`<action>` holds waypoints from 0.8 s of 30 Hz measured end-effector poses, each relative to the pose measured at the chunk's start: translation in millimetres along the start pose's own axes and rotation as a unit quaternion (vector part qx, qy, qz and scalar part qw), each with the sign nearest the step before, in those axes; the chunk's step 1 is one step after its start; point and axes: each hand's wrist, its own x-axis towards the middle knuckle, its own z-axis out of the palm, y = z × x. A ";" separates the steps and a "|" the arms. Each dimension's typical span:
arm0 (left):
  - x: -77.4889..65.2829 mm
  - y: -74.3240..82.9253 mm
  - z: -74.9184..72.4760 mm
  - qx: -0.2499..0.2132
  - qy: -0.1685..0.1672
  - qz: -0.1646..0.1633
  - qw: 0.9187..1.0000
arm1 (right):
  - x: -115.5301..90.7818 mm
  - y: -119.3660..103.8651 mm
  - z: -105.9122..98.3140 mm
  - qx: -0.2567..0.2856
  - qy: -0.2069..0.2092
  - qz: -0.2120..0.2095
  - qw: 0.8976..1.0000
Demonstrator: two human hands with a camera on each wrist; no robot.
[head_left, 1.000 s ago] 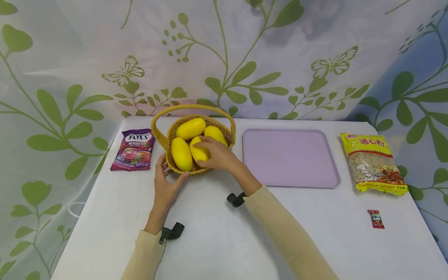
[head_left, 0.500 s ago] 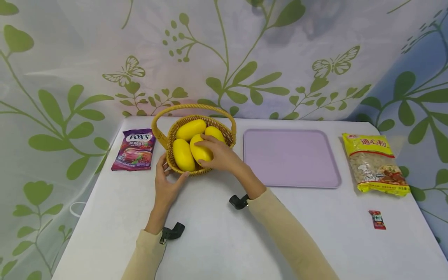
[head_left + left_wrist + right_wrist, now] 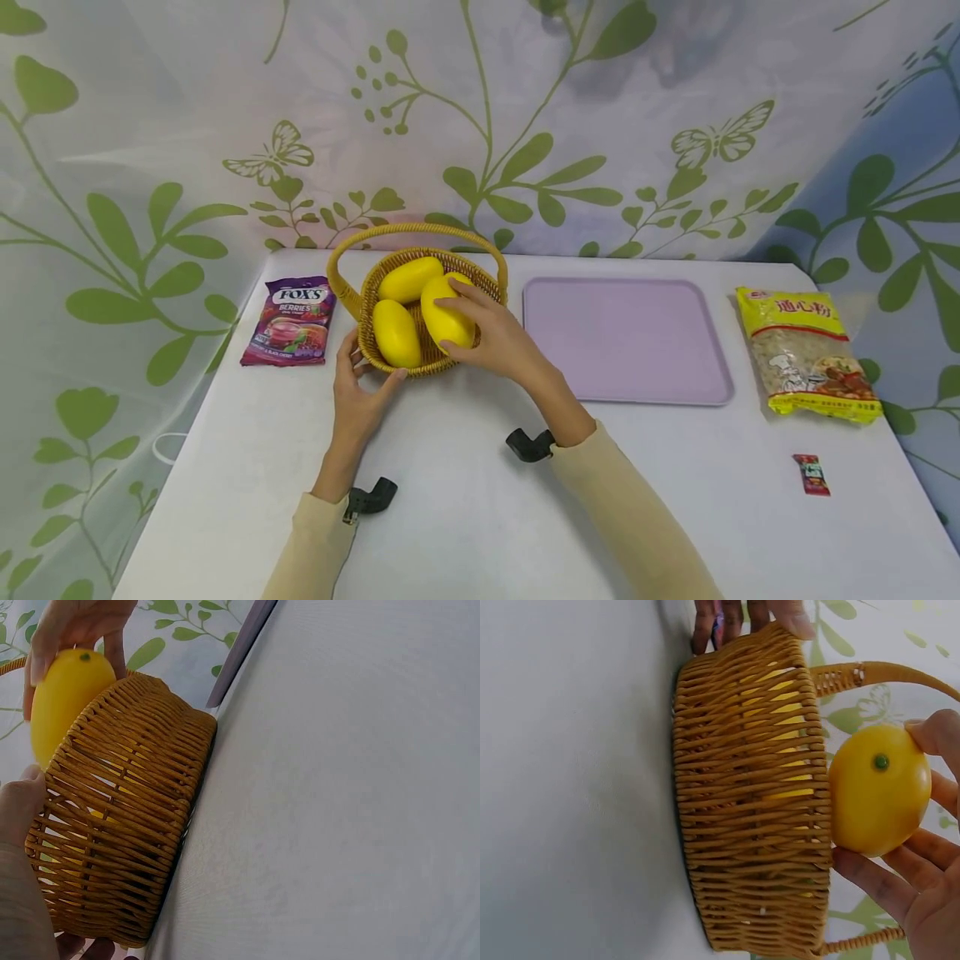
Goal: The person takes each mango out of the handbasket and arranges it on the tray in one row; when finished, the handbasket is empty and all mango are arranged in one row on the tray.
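Yellow fruit (image 3: 877, 802), gripped by my right hand (image 3: 498, 337), sits higher than a moment ago, so I judge it loosened, my left hand (image 3: 360, 404) holding the basket (image 3: 139, 791).

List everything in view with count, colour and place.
Basket: 1, brown, left of tray
Fruits: at least 3, yellow, two in basket, one held
FOX'S bag: 1, purple, left of basket
Tray: 1, lilac, centre right
Food bag: 1, mainly yellow, right of tray
Packet: 1, red, nearer than food bag
Table: 1, white, beneath
Backdrop: 1, leafy green, behind table
Loop: 1, white, far left
Cameras: 2, black, on wrists
Sleeves: 2, beige, on arms
Left hand: 1, gripping basket
Right hand: 1, holding fruit
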 end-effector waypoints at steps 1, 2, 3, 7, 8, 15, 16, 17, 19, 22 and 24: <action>0.1 0.1 0.0 -0.001 0.001 0.001 1.000 | -3.1 -0.5 -2.2 0.001 0.006 -0.001 1.000; 0.2 0.1 -0.1 -0.001 0.001 0.001 1.000 | -6.1 -0.9 -4.4 0.002 0.012 -0.002 1.000; 0.4 0.1 -0.2 -0.001 0.000 0.002 1.000 | -9.2 -1.6 -6.6 0.003 0.018 -0.002 1.000; 0.1 -0.7 -0.1 -0.002 0.001 0.000 1.000 | -23.0 -5.1 -16.7 0.014 0.037 -0.007 0.999; -0.1 -1.0 0.0 -0.003 0.001 0.000 1.000 | -26.6 -5.8 -19.4 0.016 0.042 -0.007 0.999; -1.6 -4.9 1.1 -0.008 -0.005 -0.001 1.000 | -54.6 -4.2 -38.0 0.014 0.087 -0.019 0.996; -1.5 -5.3 1.1 -0.008 -0.006 -0.001 1.000 | -57.5 -3.3 -40.9 0.013 0.095 -0.023 0.995; -1.4 -5.7 1.1 -0.007 -0.006 0.000 1.000 | -59.9 -2.1 -43.8 0.011 0.102 -0.027 0.994; -0.7 -5.8 0.8 -0.008 -0.005 0.001 1.000 | -62.9 -0.7 -49.8 0.014 0.112 -0.037 0.993; -0.2 -5.1 0.4 -0.007 -0.002 0.000 1.000 | -64.2 0.9 -56.5 0.016 0.116 -0.043 0.992; -0.4 -4.1 0.1 -0.007 -0.003 -0.002 1.000 | -65.5 1.3 -60.2 0.020 0.115 -0.041 0.992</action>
